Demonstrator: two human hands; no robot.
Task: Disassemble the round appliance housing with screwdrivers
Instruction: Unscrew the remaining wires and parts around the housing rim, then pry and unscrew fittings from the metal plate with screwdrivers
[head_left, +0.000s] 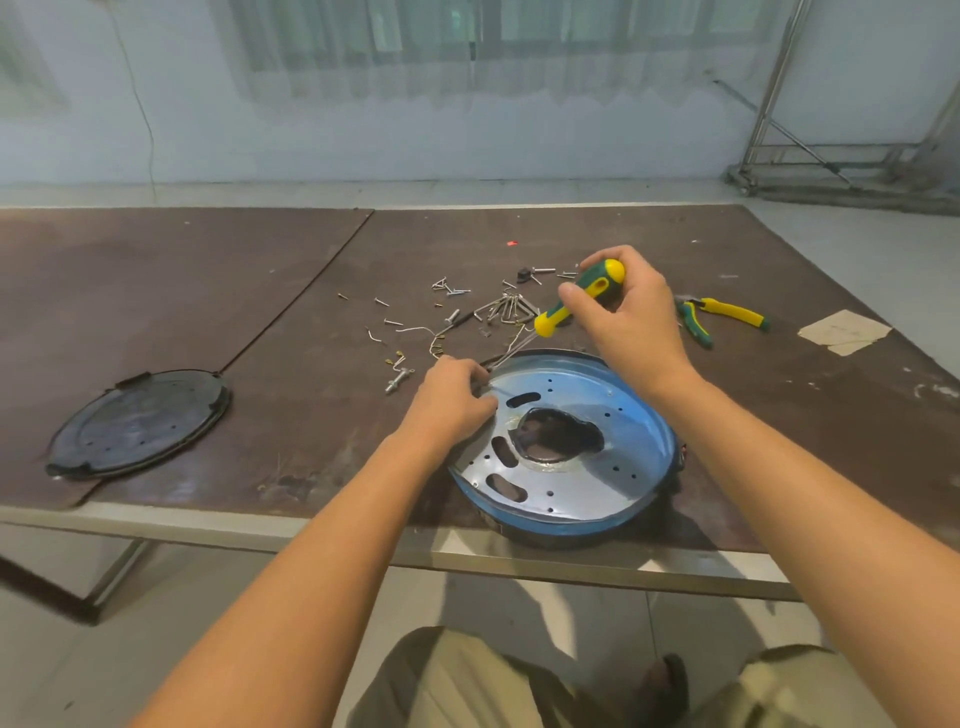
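The round housing (631, 441) sits in the lower middle of the frame, close to the near edge of the brown tabletop (208, 291). It lies open side up: a blue rim around a shiny metal plate, with a large ragged opening in the centre, three long slots and many small holes.

The right hand (626, 317) is clenched round the green and yellow handle of a screwdriver (576, 301), just above the far edge of the housing. The shaft slants down and to the left, and its tip meets the housing's rim at the upper left. The left hand (452, 400) is right at that spot. Its fingers are curled over the rim and its thumb lies on the plate, so it holds the housing there. The tip itself is half hidden by those fingers.

Behind the hands, loose screws (452, 291) are scattered over the tabletop, along with a bunch of bent metal keys (506, 306) and some thin wire. Pliers (722, 317) with green and yellow grips lie to the right of the right hand, and a pale scrap of paper (844, 331) lies further right. Well apart, at the left of the frame, a flat round black cover (137, 423) rests on the tabletop.
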